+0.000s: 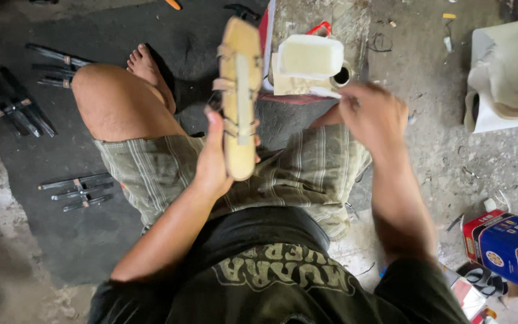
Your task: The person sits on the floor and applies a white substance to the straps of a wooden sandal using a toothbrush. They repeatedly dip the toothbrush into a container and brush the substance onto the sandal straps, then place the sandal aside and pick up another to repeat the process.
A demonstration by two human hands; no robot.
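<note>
I sit cross-legged on the floor in striped shorts. My left hand (214, 157) grips a long tan sandal sole (239, 90) by its lower end and holds it upright, its underside toward me with strap ends and a pale strip showing. My right hand (374, 113) is raised to the right of it, fingers pinched on a thin pale stick or brush (325, 92) that points left toward a white plastic container (310, 57).
A small open tin (342, 75) stands beside the white container. Bundles of black straps (78, 191) and others (16, 105) lie on the dark mat at left. A pale cloth pile (508, 72) is at right, and a red and blue carton (508, 246) at lower right.
</note>
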